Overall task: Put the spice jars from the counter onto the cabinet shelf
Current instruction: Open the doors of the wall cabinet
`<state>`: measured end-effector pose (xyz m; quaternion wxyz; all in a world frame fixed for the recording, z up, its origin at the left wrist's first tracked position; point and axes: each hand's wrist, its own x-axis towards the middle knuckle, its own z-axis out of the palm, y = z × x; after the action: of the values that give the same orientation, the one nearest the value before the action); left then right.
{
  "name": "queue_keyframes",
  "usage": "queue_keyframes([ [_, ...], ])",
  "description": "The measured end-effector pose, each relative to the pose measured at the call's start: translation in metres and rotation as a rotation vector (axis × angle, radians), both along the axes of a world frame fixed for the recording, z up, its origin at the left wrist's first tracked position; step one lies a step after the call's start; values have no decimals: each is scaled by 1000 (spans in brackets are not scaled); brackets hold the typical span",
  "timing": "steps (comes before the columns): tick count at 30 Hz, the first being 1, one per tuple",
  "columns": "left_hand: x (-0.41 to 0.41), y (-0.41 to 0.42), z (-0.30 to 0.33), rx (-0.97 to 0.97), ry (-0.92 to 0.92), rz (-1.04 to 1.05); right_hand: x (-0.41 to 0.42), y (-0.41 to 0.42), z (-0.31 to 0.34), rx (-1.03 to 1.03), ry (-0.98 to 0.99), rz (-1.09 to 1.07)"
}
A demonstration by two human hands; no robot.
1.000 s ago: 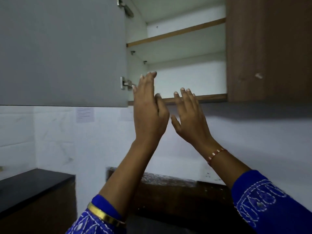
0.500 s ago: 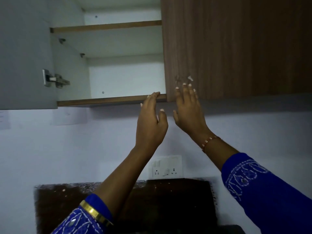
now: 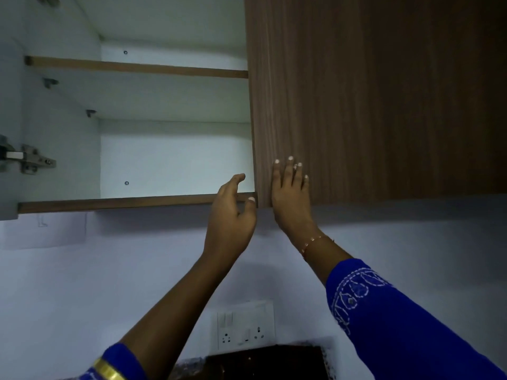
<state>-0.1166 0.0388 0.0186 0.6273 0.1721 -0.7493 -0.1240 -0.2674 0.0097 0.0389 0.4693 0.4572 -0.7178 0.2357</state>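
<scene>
Shelf (image 3: 131, 202): lower board of the open cabinet, bare as far as visible, its long axis running left to right; front edge level with the fingertips of both hands. A second shelf (image 3: 137, 67) sits above it, also bare from this angle.

Spice jars: none in view. The counter (image 3: 263, 360) shows only as a dark strip at the bottom edge, well below the lower shelf; no jar is visible on it.

Door (image 3: 370, 100): wood-grain panel, closed, covering the cabinet's right half; its left edge meets the lower shelf's right end.

Left hand (image 3: 230, 215): just below the lower shelf's right end, fingers loosely curved and parted, thumb near the door's bottom corner; it holds nothing. Whether it touches the shelf edge cannot be told.

Right hand (image 3: 290, 196): right of the shelf's end, laid flat on the door's lower left corner, fingers straight and slightly spread.

Judgement: the left hand is nearer the door's free edge, so opening the door likely falls to it; the jars lie downward from both hands.

Hinge (image 3: 33, 160): left of the lower shelf, on the cabinet's side wall.

Socket (image 3: 242, 325): on the wall below the shelf, above the counter.
</scene>
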Motion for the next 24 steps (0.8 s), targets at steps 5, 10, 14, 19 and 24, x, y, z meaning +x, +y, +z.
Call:
queue_keyframes([
  [5,-12,-7,11,87,28,-61,0,-6,-9,-172,8,-38],
  [10,-33,5,36,154,60,-116,-2,23,-13,-271,27,109],
  [14,-50,27,65,186,67,-248,-1,52,-16,-385,53,146],
  [19,-64,65,92,299,72,-424,-6,93,-20,-440,88,216],
  [24,-78,109,91,392,134,-533,-10,140,-21,-438,28,313],
])
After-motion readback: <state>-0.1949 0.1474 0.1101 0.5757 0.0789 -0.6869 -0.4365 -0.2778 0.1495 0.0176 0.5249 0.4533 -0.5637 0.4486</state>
